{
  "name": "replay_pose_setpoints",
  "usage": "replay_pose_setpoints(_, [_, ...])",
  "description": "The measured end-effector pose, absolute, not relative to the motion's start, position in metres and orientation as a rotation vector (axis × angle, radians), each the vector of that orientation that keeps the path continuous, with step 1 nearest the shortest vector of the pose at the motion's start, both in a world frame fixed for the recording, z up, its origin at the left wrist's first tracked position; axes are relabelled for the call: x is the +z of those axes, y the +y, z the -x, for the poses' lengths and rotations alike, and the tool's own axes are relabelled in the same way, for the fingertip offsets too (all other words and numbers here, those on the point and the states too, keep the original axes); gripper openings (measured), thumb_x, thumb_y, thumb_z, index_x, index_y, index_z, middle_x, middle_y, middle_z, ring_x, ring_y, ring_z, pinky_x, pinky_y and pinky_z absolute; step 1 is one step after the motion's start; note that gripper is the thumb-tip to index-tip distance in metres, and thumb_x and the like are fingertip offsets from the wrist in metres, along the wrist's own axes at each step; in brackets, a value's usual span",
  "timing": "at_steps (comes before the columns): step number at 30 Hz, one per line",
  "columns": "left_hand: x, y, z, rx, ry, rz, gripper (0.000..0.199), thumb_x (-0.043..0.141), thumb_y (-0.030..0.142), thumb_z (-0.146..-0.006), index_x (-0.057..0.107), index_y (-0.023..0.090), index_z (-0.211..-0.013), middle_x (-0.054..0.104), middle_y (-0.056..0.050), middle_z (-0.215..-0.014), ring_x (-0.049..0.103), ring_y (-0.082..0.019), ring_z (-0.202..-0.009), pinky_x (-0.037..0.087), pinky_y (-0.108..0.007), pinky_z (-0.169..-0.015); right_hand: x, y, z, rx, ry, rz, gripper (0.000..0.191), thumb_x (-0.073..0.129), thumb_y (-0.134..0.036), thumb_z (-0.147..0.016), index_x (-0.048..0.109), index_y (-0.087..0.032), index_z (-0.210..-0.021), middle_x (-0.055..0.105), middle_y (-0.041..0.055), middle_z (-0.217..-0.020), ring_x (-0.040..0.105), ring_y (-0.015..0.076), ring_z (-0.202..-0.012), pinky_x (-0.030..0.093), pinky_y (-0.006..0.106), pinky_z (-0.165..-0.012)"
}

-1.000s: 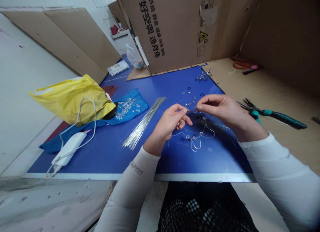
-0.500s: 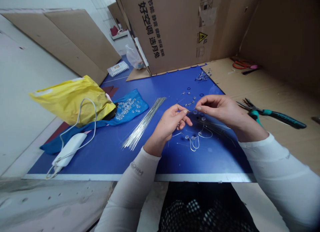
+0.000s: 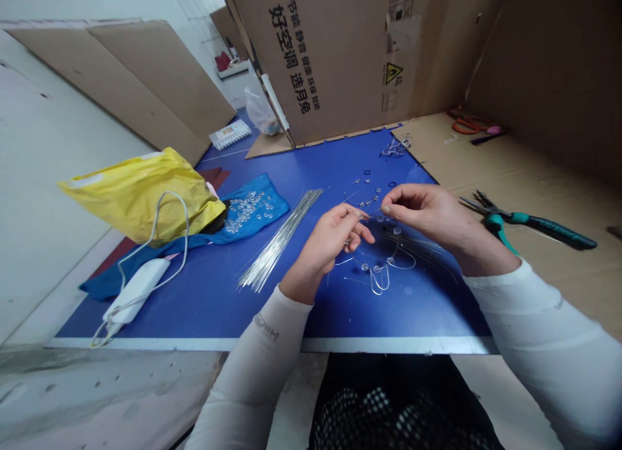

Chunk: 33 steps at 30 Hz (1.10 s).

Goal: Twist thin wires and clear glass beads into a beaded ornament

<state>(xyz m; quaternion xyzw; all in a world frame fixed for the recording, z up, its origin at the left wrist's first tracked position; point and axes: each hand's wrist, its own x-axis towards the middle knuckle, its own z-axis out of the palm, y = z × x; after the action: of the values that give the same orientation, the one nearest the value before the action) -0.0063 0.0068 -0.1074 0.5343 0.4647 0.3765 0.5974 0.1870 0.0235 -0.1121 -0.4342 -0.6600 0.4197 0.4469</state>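
Beaded wire (image 3: pixel 376 269) lay on the blue board just under my hands, bent into loose loops, with clear beads already strung along it. A few more beads and short wire ends sat just beyond my fingertips. My left hand (image 3: pixel 323 243) held its thumb and forefinger pressed together on a fine wire (image 3: pixel 362 213), the other fingers curled in. My right hand (image 3: pixel 427 217) held its thumb and forefinger close together, just beside the left fingertips; whether they gripped the wire, I could not tell at this resolution.

Blue board (image 3: pixel 218 307): straight silver wires (image 3: pixel 276 239) in a bundle left of my left hand; blue cloth (image 3: pixel 257 204) beyond them, loose clear beads on it. Black rings (image 3: pixel 391 184) lay near the far edge, a small wire tangle (image 3: pixel 397 147) by the far corner. Teal-handled pliers (image 3: pixel 534 223) lay on cardboard to the right, well apart from my right hand.
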Motion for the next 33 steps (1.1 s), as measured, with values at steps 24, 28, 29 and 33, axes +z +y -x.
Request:
replay_pose_setpoints(24, [-0.106,0.007,0.007,0.868,1.060,-1.198,0.014,0.051,0.028,-0.096,0.058,0.017,-0.092,0.068,-0.001,-0.060,0.044,-0.004,-0.038,0.029,-0.017,-0.041,-0.109,0.023,-0.184,1.110,-1.526,0.960,0.011,0.072,-0.030,-0.077,0.076,-0.021,-0.078,0.073,0.0021,-0.078,0.061,0.0159,-0.072,0.046,0.031,-0.070])
replay_pose_setpoints(28, [-0.106,0.007,0.008,0.863,1.036,-1.198,0.016,0.054,0.032,-0.094,0.059,0.017,-0.093,0.068,-0.002,-0.060,0.044,-0.005,-0.038,0.029,-0.017,-0.041,-0.106,0.022,-0.185,1.200,-1.469,0.922,0.011,0.074,-0.030,-0.075,0.076,-0.020,-0.074,0.069,0.0003,-0.071,0.057,0.0137,-0.066,0.044,0.030,-0.067])
replay_pose_setpoints(29, [-0.106,0.007,0.008,0.863,1.030,-1.200,0.017,0.056,0.033,-0.093,0.059,0.016,-0.093,0.068,-0.001,-0.060,0.044,-0.005,-0.038,0.029,-0.017,-0.041,-0.105,0.022,-0.185,1.222,-1.453,0.917,0.012,0.074,-0.031,-0.075,0.075,-0.019,-0.073,0.068,0.0001,-0.069,0.056,0.0134,-0.065,0.044,0.030,-0.066])
replay_pose_setpoints(33, [-0.105,0.006,0.009,0.865,1.007,-1.216,0.022,0.063,0.038,-0.089,0.057,0.017,-0.093,0.069,-0.001,-0.060,0.043,-0.004,-0.038,0.029,-0.017,-0.041,-0.103,0.021,-0.185,1.275,-1.408,0.904,0.016,0.076,-0.034,-0.072,0.075,-0.018,-0.074,0.066,0.0000,-0.067,0.053,0.0128,-0.062,0.042,0.030,-0.063])
